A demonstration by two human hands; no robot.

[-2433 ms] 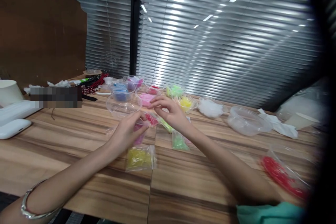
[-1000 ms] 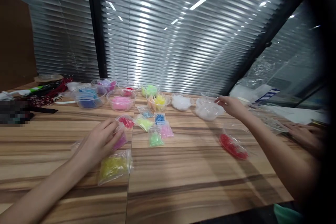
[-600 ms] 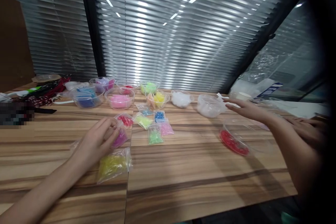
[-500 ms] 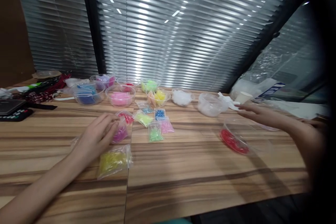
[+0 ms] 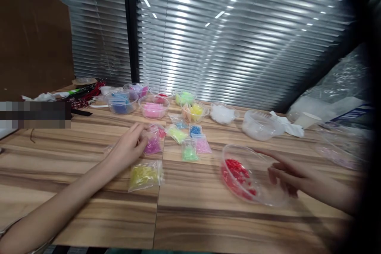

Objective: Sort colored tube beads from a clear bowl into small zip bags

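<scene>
Left hand (image 5: 129, 145): reaching in from lower left, thumb and fingers pinching the purple bag (image 5: 154, 143) by its left edge.
Right hand (image 5: 297, 176): pointing leftward, index finger stretching, others curling at the rim of the clear bowl (image 5: 258, 168); whether gripping, I cannot tell.
Clear bowl: sitting right of the green bag (image 5: 189, 152), holding red bits (image 5: 237, 168).

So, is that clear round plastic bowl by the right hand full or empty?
Partly filled: the clear round plastic bowl shows small red pieces mainly on its left.

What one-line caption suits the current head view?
Left hand at a purple packet, right hand at a clear bowl with red pieces, wood-grain table.
</scene>
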